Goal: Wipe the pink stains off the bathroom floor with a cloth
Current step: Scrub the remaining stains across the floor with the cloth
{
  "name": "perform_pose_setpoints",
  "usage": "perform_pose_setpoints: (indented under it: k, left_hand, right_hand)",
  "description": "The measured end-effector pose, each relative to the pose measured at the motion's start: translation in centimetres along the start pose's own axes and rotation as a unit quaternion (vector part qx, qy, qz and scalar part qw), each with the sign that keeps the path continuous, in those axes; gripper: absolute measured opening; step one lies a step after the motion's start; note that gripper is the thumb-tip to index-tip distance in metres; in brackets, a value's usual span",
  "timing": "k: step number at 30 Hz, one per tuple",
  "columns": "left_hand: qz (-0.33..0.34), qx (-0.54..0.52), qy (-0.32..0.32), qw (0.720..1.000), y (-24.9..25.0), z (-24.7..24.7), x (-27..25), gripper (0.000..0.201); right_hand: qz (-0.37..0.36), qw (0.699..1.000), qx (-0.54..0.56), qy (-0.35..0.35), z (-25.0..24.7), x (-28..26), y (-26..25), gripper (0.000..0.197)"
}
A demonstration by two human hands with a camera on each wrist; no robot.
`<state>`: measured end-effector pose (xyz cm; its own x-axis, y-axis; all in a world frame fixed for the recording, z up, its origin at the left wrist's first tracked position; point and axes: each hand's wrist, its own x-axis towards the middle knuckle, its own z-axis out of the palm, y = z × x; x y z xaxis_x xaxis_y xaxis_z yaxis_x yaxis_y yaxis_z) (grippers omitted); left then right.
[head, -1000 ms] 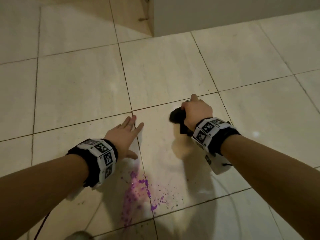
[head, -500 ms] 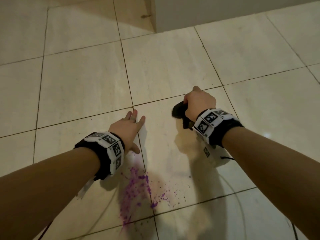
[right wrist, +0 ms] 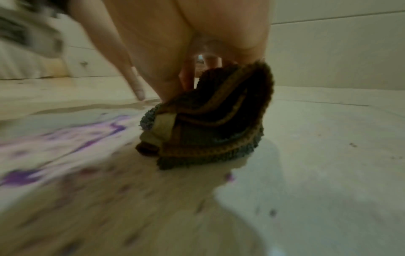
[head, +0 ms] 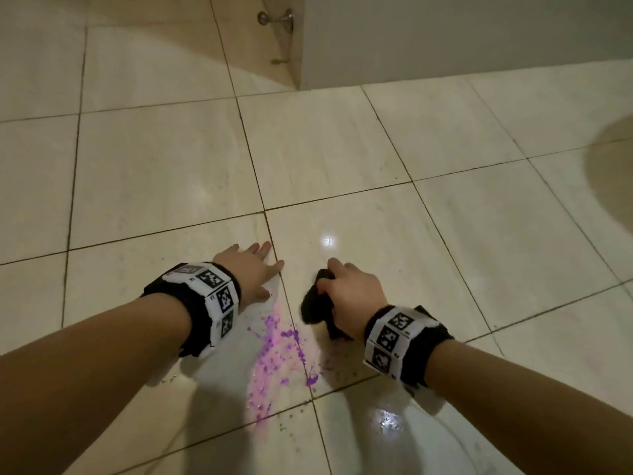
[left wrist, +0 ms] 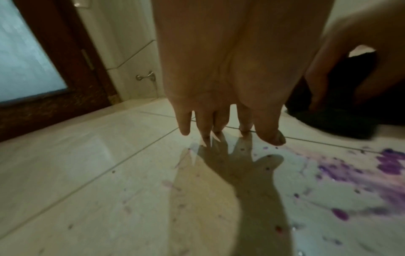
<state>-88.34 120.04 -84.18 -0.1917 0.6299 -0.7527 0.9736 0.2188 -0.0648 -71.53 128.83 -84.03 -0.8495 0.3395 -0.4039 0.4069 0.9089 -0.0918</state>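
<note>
Nearest the person, the pink stains (head: 274, 354) lie splashed across a grout line of the bathroom floor (head: 154, 173), a dense purple-pink patch with fine specks scattered round it, none of it visibly wiped so far. Just beyond and to the right of that patch, the right hand (head: 349, 296) has its fingers curled round a bunched dark cloth (head: 317, 305), whose lower edge meets the tile beside the stain rather than on it (the right wrist view shows a fringed hem folded under). On the other side, the left hand (head: 248, 269) is spread with straight fingers, holding nothing, its fingertips at or just above the tile; I cannot tell which.

The likely trouble, to my eye: the floor shines as if wet, so a hard sideways pass could drag colour across clean tile or into the grout, and a bracing palm could slip. The bunched cloth offers little flat face, so it may smear rather than lift. The left thumb sits near the patch's upper fringe and could pick up dye.

Room is generous. Bare tiles stretch ahead and to both sides; the only edges are far off, where a white wall (head: 445, 36) meets the floor and a metal door stop (head: 274, 18) stands by the corner.
</note>
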Motion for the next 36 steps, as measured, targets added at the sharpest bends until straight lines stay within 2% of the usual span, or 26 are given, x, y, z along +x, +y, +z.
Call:
perform_pose_setpoints:
  k: [2,4,7,9,11,13,16,19,21,24,26,28,29,32,36]
  left_hand:
    - [0.010,0.008,-0.003,1.000,-0.1,0.2,-0.6,0.069]
    - [0.014,-0.016,0.019,1.000,-0.4,0.9,-1.0,0.076]
    - [-0.035,-0.083,0.071,0.993,-1.1,2.7,-1.8,0.108]
    - [-0.078,-0.112,0.064,0.989,-1.5,4.0,-2.2,0.132]
    - [-0.100,-0.113,0.040,0.988,-2.0,5.3,-2.6,0.141]
    - [-0.099,-0.109,0.018,0.989,-2.3,6.5,-3.2,0.141]
    - [-0.080,-0.118,0.020,0.990,-2.6,7.7,-3.8,0.137]
    - [-0.070,-0.134,0.030,0.988,-2.8,8.0,-4.0,0.136]
    - [-0.068,-0.138,0.033,0.988,-2.8,8.0,-4.0,0.135]
    - [-0.068,-0.135,0.032,0.988,-2.7,8.1,-4.0,0.135]
    - [-0.067,-0.134,0.032,0.988,-2.7,8.2,-4.1,0.133]
    - [-0.063,-0.135,0.035,0.988,-2.7,8.3,-4.2,0.131]
    - [-0.062,-0.137,0.036,0.988,-2.7,8.3,-4.3,0.130]
    - [-0.067,-0.140,0.042,0.987,-2.7,8.5,-4.7,0.126]
    - [-0.067,-0.141,0.052,0.986,-2.5,8.9,-5.1,0.120]
  right_hand:
    - [-0.034,0.999,0.007,-0.017,1.0,-1.5,-1.2,0.037]
    - [-0.015,0.999,0.032,-0.013,1.2,-2.2,-1.0,0.037]
    - [0.094,0.992,0.070,0.042,-0.2,-2.0,2.3,0.037]
    - [0.176,0.978,0.079,0.083,-0.9,-2.1,5.8,0.039]
    - [0.232,0.970,0.061,0.045,-0.7,-2.3,8.7,0.045]
    - [0.254,0.965,0.068,0.005,0.3,-2.5,9.7,0.052]
    - [0.245,0.964,0.094,0.033,1.7,-3.1,7.2,0.049]
    - [0.166,0.979,0.109,0.055,3.1,-4.7,2.5,0.042]
    - [0.104,0.987,0.113,0.043,4.0,-5.7,-0.6,0.041]
    - [0.076,0.990,0.114,0.018,4.6,-6.0,-2.5,0.042]
    - [0.085,0.985,0.141,0.044,3.7,-5.7,-1.6,0.042]
    - [0.131,0.978,0.139,0.088,2.6,-5.2,0.3,0.043]
    - [0.168,0.974,0.123,0.088,2.2,-5.1,1.4,0.045]
    - [0.235,0.970,0.052,0.024,2.1,-5.5,2.6,0.051]
    - [0.195,0.979,0.056,-0.006,3.4,-7.1,-1.2,0.050]
